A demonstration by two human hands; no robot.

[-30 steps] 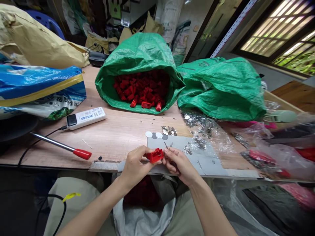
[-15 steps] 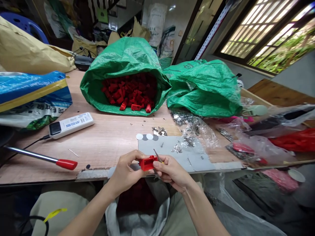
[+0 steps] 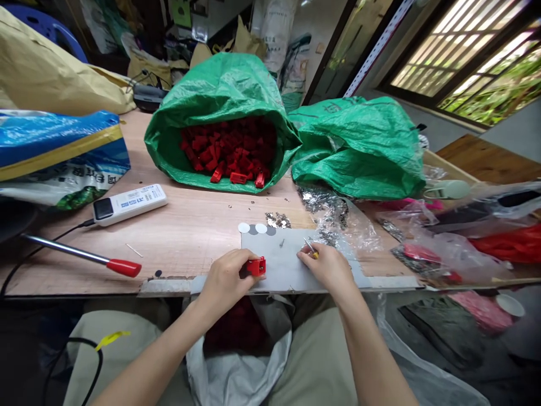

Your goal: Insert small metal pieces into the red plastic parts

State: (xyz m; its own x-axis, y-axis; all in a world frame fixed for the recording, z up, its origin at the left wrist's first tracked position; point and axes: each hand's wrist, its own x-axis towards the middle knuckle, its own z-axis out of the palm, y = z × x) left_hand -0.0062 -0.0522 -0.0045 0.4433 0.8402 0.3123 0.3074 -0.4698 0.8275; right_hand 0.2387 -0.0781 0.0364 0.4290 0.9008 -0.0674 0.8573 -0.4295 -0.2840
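My left hand (image 3: 228, 274) is closed around a small red plastic housing (image 3: 257, 266), holding it just above the front part of a grey sheet (image 3: 276, 276). One end of the housing faces right, and the fingers cover the rest. To the right, my right hand (image 3: 327, 266) grips a slim metal-tipped tool with a yellow part (image 3: 310, 246), its tip pointing up and left over the sheet. Most of the tool is hidden in the fingers, so its exact kind is unclear. A small metal piece (image 3: 282, 243) lies on the sheet between the hands.
Behind the sheet lie shiny metal pieces (image 3: 278, 220) and a clear plastic bag (image 3: 359, 225). A green sack (image 3: 224, 84) of red housings stands behind, beside another green sack (image 3: 359, 146). At left are a red-handled rod (image 3: 122, 267) and a white device (image 3: 131, 204). An open grey bag (image 3: 253, 383) sits below the table edge.
My right hand has moved right, away from the red housing, with the tool still in it. My left hand has turned the housing so its end now faces right. The view has shifted slightly.
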